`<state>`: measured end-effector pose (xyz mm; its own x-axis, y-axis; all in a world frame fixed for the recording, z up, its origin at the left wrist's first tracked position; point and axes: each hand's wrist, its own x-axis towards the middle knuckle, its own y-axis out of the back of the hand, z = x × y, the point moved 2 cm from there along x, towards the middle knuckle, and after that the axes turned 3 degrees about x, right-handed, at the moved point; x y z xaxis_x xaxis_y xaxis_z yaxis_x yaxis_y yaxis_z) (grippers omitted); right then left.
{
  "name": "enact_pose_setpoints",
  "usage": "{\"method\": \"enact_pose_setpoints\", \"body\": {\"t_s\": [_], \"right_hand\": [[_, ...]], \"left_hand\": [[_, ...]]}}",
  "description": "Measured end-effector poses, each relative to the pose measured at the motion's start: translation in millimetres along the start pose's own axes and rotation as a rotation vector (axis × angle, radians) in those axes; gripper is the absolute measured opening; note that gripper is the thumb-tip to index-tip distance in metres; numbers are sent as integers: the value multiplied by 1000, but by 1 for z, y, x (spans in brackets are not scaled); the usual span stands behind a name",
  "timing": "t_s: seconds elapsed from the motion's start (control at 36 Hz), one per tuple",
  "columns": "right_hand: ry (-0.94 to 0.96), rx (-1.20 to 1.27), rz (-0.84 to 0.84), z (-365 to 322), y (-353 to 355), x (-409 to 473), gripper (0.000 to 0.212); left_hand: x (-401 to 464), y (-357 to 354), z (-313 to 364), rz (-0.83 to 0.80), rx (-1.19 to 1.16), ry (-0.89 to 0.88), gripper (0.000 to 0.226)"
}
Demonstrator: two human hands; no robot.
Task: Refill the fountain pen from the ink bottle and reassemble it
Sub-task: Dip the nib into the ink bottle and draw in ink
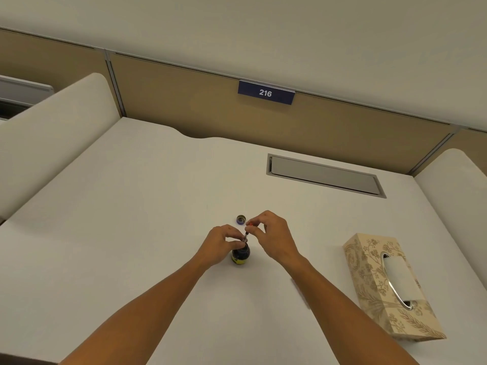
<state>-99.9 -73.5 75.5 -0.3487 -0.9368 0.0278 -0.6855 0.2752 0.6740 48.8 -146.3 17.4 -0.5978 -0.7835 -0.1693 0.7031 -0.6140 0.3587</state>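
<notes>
Office cubicle: partition panels [210, 106], numbered desk [131, 206].

Even, soft overhead light, faint shadows, wide-angle bending at edges, slight softness.

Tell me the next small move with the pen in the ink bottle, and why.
Probably twist the red converter knob with the right hand: the pen section stands nib-down in the open ink bottle, the left hand steadies it at the neck, and the cap lies behind.

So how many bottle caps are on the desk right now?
1. The bottle cap lies on the desk, just beyond the ink bottle and both hands; others could be hidden behind the hands.
</notes>
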Motion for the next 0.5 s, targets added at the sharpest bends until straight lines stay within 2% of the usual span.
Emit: {"method": "enact_pose_setpoints", "body": {"t_s": [0.28,0.5], "right_hand": [[-64,-1,113,-4,-6,-5,25],[1,96,-29,-10,4,-4,19]], "left_hand": [[-1,0,1,7,-16,-14,16],[-1,0,1,-1,-21,-14,15]]}}
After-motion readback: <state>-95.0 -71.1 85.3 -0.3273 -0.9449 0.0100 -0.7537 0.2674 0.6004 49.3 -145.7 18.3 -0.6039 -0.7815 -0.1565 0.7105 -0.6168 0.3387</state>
